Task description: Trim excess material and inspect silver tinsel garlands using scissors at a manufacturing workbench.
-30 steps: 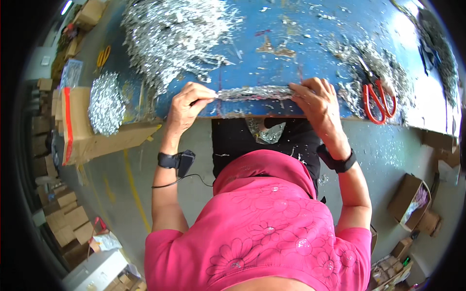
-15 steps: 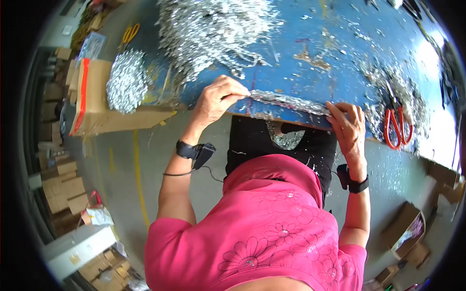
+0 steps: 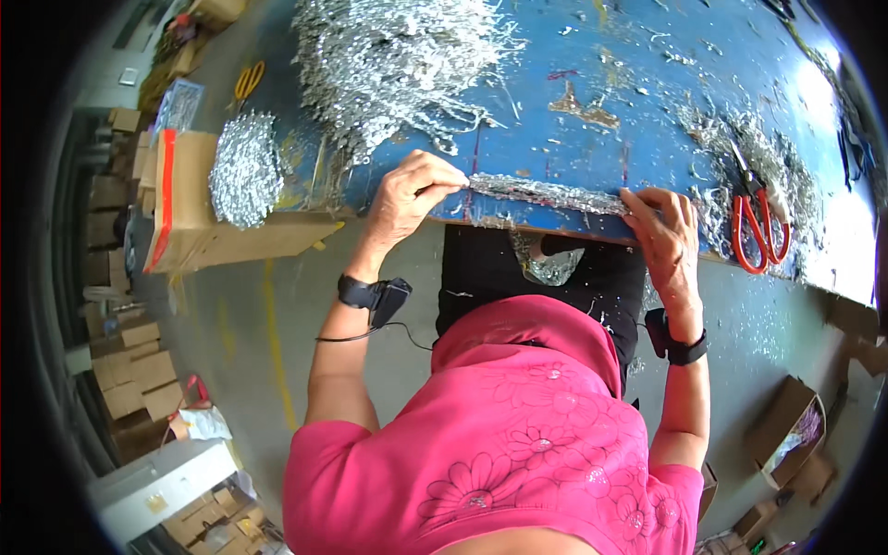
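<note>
A long strip of silver tinsel (image 3: pixel 546 192) lies stretched along the near edge of the blue table (image 3: pixel 592 65). My left hand (image 3: pixel 407 196) pinches the strip's left end between thumb and fingers. My right hand (image 3: pixel 664 239) presses down on its right end at the table edge. A big heap of silver tinsel (image 3: pixel 398 55) lies on the table just beyond my left hand. Red-handled scissors (image 3: pixel 760 227) rest on the table to the right of my right hand, among loose tinsel scraps.
An open cardboard box (image 3: pixel 199 217) holding a silver tinsel bundle (image 3: pixel 245 166) stands left of the table. Yellow-handled scissors (image 3: pixel 248 79) lie further back. Stacked cartons (image 3: pixel 129 370) line the left floor; small boxes (image 3: pixel 786 430) sit at lower right.
The view has swung, shifting the table right and tilting it. Both hands keep hold of the tinsel strip at its ends; my left hand now pinches it more tightly.
</note>
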`<state>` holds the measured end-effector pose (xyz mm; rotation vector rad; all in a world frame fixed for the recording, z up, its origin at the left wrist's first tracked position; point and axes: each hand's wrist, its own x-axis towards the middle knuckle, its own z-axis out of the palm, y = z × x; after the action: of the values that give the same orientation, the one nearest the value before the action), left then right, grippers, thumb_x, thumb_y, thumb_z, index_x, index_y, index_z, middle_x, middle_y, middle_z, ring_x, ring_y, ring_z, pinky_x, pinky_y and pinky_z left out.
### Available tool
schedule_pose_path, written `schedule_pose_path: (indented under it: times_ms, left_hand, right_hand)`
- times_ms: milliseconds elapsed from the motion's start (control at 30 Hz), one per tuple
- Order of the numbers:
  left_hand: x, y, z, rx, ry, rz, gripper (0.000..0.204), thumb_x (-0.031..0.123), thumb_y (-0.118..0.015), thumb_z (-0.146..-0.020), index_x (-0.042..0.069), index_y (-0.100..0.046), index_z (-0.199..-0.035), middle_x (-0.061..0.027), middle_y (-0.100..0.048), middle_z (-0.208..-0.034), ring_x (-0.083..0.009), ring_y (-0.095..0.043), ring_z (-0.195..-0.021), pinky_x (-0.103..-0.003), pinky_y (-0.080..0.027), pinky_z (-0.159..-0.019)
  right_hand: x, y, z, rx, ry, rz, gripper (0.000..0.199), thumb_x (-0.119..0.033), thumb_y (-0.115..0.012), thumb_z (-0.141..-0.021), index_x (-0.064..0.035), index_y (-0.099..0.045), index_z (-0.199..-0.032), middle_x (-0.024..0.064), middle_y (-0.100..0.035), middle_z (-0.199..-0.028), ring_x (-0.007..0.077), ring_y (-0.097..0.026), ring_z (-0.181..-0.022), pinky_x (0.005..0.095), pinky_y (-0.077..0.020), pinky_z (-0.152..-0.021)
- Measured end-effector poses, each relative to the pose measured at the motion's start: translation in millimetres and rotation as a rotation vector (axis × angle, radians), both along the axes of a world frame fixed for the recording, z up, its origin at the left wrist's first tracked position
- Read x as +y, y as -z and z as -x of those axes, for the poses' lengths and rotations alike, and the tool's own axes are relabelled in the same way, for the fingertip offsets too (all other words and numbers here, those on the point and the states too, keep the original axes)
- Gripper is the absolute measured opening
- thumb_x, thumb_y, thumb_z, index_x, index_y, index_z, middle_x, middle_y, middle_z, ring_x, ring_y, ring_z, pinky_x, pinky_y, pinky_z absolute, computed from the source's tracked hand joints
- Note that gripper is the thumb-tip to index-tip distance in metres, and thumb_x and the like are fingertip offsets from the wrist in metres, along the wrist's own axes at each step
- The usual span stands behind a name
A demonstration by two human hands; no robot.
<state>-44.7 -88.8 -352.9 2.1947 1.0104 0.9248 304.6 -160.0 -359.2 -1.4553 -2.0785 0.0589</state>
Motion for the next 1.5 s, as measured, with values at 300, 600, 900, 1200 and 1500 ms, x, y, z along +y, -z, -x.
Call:
schedule_pose_path:
  times_ms: [300, 600, 900, 1200, 1500]
  left_hand:
    - [-7, -15, 8, 0.136, -0.014, -0.049, 0.018, -0.004, -0.069, -0.079, 0.005, -0.068, -0.095, -0.0072, -0.068, -0.096, -0.0229, -0.063, -0.091, -0.033, -0.05, -0.082]
    - [-15, -35, -118, 0.036, 0.135, -0.236, 0.023, 0.008, -0.074, -0.079, 0.009, -0.069, -0.101, -0.0057, -0.067, -0.109, -0.0241, -0.062, -0.104, -0.036, -0.046, -0.092]
    - [-10, 12, -154, 0.109, 0.106, -0.344, 0.015, 0.011, -0.073, -0.079, 0.011, -0.064, -0.091, -0.0017, -0.062, -0.093, -0.0218, -0.058, -0.09, -0.036, -0.043, -0.08]
    - [-16, 22, -154, 0.004, 0.092, -0.365, 0.013, 0.01, -0.073, -0.077, 0.009, -0.065, -0.087, -0.0022, -0.059, -0.088, -0.0208, -0.057, -0.087, -0.036, -0.043, -0.08]
    - [-16, 21, -154, 0.0, 0.078, -0.371, 0.016, 0.01, -0.074, -0.076, 0.009, -0.065, -0.089, -0.0024, -0.059, -0.088, -0.022, -0.057, -0.087, -0.037, -0.044, -0.078]
  right_hand:
    - [7, -2, 8, 0.059, -0.073, 0.017, 0.036, -0.01, -0.071, -0.08, -0.0134, -0.068, -0.115, 0.005, -0.06, -0.104, 0.0264, -0.055, -0.094, 0.0391, -0.0447, -0.083]
    - [4, -2, 7, 0.042, -0.066, 0.022, 0.037, -0.013, -0.07, -0.081, -0.0126, -0.066, -0.117, 0.0045, -0.06, -0.105, 0.0259, -0.055, -0.097, 0.0389, -0.0431, -0.086]
    - [3, -4, 1, 0.103, 0.014, 0.05, 0.047, -0.015, -0.073, -0.079, -0.0077, -0.061, -0.123, 0.0112, -0.058, -0.113, 0.0303, -0.055, -0.105, 0.0404, -0.043, -0.093]
    - [-44, 12, -141, 0.125, 0.425, -0.046, 0.036, -0.005, -0.065, -0.089, -0.011, -0.064, -0.124, 0.012, -0.059, -0.12, 0.0294, -0.058, -0.112, 0.0393, -0.0494, -0.092]
    - [-23, -14, -149, 0.019, 0.458, 0.164, 0.051, -0.009, -0.066, -0.086, -0.0117, -0.052, -0.134, 0.0136, -0.064, -0.112, 0.0277, -0.063, -0.105, 0.0387, -0.0506, -0.087]
